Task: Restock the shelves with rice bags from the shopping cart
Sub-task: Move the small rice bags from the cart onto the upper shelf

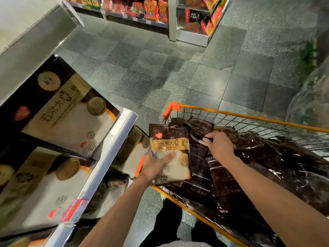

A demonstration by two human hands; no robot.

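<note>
Rice bag (169, 152) clasped in left hand (153, 166) at left rim of shopping cart (249, 115), long axis pointing away, shelves (110, 157) just left, nearest that hand; right hand (220, 145) apart, on dark bags (267, 166), grip unclear.

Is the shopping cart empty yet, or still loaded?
Still loaded: dark rice bags fill the cart; the left hand holds another rice bag at its rim.
</note>
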